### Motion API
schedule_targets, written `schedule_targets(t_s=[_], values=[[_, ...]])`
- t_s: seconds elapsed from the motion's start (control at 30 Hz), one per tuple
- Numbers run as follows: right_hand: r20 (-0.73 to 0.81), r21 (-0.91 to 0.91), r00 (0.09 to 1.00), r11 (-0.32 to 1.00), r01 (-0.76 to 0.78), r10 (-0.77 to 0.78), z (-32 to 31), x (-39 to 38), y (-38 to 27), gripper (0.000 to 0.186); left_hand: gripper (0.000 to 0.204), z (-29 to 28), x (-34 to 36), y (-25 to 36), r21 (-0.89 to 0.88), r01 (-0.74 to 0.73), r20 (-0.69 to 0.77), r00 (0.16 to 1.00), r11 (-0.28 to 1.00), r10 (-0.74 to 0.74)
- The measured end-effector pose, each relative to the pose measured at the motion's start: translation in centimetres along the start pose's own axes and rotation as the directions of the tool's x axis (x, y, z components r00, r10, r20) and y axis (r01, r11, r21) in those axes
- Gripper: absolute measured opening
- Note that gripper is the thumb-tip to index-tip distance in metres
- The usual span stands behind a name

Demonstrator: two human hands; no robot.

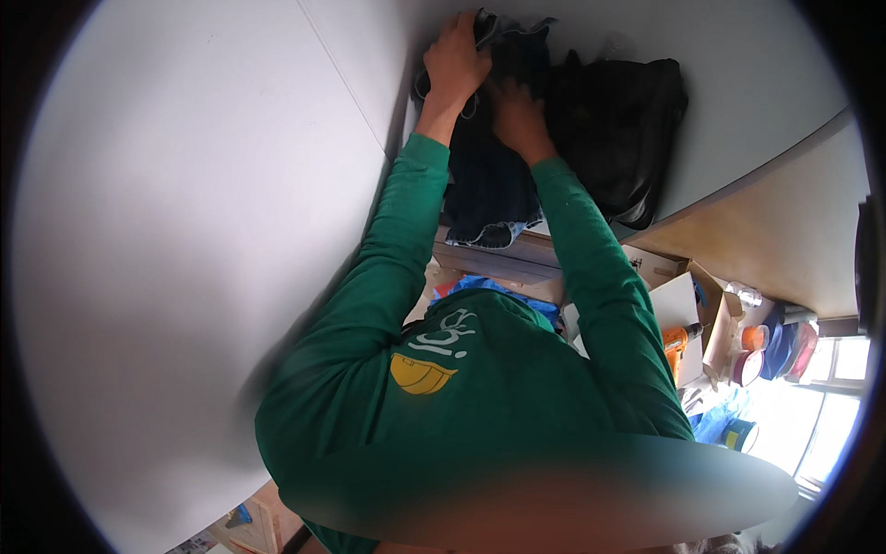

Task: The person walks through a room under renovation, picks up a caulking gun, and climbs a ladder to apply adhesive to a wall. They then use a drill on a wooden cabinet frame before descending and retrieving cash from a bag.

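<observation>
A dark denim garment (489,185), with pale frayed edges along its lower hem, lies on a surface beside the white wall panel. My left hand (457,60) is closed over its upper left edge, fingers curled around the dark cloth. Lower and to the right, my right hand (522,120) rests on the same cloth with its fingers spread; the fingertips blur into the dark fabric. Just right of that hand sits a black bag (614,134).
A tall white panel (203,231) rises close on my left. Behind my right arm are an open cardboard box (720,323), an orange and black power drill (678,342), an orange-lidded tub (754,338) and blue plastic sheeting (724,415). A bright window (831,415) stands beyond.
</observation>
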State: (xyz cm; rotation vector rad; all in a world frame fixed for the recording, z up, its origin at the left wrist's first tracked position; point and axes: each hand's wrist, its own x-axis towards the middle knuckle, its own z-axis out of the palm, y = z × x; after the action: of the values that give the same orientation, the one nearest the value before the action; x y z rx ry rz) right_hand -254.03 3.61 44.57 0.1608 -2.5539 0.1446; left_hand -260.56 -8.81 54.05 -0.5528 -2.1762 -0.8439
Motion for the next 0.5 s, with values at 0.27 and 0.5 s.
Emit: schedule_targets(t_s=[0.27,0.5], values=[[-0.029,-0.102,0.987,0.983,0.151,-0.155,-2.0,2.2,-0.9,0.03,0.056,-1.0,2.4,1.6,0.059,-0.09,0.132,0.988,0.994,0.081],[-0.181,-0.155,0.968,0.977,0.144,-0.172,-0.7,1.3,1.4,0.024,0.05,0.3,2.6,1.7,0.097,-0.162,0.135,0.98,0.982,0.148]])
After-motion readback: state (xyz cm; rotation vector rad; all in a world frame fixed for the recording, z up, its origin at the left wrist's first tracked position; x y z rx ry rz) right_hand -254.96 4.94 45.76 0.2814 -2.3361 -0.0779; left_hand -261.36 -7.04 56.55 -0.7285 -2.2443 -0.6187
